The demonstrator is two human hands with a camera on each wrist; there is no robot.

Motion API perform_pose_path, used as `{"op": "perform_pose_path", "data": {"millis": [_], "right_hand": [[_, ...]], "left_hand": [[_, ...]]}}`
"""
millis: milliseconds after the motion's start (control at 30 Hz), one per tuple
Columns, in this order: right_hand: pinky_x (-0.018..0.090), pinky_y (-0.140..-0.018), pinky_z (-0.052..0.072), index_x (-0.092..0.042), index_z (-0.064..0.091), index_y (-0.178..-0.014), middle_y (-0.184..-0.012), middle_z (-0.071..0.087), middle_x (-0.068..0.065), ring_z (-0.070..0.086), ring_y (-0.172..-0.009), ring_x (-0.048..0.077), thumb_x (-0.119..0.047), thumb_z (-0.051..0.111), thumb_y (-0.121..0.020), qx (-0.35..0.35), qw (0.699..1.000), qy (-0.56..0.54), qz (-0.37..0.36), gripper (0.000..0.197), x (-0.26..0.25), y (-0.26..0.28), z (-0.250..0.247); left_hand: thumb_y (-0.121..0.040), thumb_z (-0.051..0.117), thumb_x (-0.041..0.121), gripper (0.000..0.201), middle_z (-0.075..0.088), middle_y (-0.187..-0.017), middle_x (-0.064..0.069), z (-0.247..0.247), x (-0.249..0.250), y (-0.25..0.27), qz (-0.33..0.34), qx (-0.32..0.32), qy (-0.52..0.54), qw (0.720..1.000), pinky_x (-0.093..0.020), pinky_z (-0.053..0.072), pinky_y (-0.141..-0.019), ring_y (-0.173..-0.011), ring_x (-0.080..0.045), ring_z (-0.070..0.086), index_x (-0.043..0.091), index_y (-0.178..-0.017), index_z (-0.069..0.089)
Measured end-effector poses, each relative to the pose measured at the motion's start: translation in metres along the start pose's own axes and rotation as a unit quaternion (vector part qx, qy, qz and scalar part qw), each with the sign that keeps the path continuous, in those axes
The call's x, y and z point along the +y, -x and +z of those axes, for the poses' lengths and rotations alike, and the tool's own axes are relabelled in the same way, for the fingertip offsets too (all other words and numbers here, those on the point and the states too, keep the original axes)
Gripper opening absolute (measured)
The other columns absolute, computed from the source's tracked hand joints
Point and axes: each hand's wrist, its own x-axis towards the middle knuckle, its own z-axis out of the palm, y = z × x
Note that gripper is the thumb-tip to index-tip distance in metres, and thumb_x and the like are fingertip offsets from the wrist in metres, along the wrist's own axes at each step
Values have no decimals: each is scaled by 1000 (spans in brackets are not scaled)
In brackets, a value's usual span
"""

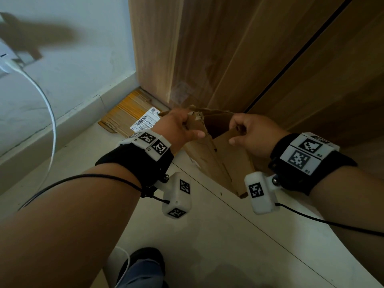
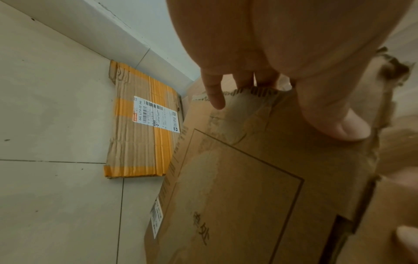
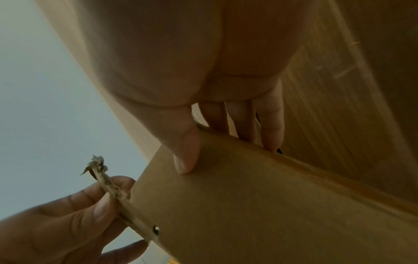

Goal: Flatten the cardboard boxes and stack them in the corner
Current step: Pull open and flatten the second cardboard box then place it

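— What are the hands doing?

— Both are clamped on the same cardboard box (image 1: 218,154), which is held up off the floor in front of a wooden cabinet (image 1: 239,55). The left hand (image 1: 178,127) pinches a torn, ragged top edge, thumb on the near face and fingers (image 2: 213,92) hooked over the far side. The right hand (image 1: 252,134) grips the opposite panel, its thumb (image 3: 186,153) pressed flat on the inner face with the fingers behind it.

— Are the hands together?

— Near each other but apart, with the box's open mouth between them. The box hangs partly collapsed, its panels folding toward one another.

— Anything already in the corner?

— Yes, a flattened box (image 2: 140,128) lies on the tiled floor (image 2: 56,125), pushed against the white baseboard (image 1: 62,121) where the wall meets the cabinet. It carries yellow tape and a white shipping label (image 2: 156,114).

— What else shows?

— A white cable (image 1: 49,113) hangs down the wall at the left, and a dark shoe (image 1: 145,258) is at the bottom of the head view.
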Motion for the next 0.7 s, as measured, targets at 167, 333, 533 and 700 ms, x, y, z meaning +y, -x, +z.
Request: {"op": "perform_pose_path", "data": {"millis": [167,333,533,700], "right_hand": [[18,-57,40,-18,56,-96,-76,49,-8,47,-67,4,-18,63,-84,7,1000,-6,0,14,3,1,0],[17,-58,40,-18,55,-97,-77,51,-9,48,-68,3,-19,62,-85,11,1000,-8,-3,14,2,-1,-1],[17,-54,38,-18,55,-94,-72,48,-9,46,-64,3,-18,63,-84,11,1000,-5,-24,12,1,-3,-3],[17,-52,35,-19,53,-87,-68,48,-8,45,-60,3,-19,62,-83,15,999,9,-46,10,2,-4,-2]], "left_hand": [[-80,68,29,16,56,-99,7,-2,2,2,2,-25,15,1000,-26,41,-82,-96,-12,54,29,-90,55],[-80,67,27,15,58,-92,9,-4,3,2,8,-32,24,999,-24,40,-82,-91,-9,54,27,-90,55],[-80,67,27,16,57,-88,11,-5,0,-1,5,-27,15,1000,-24,39,-81,-92,-11,55,26,-93,57],[-80,67,27,20,54,-98,8,-5,-3,0,7,-7,13,1000,-25,39,-83,-96,-11,52,21,-97,61]]}}
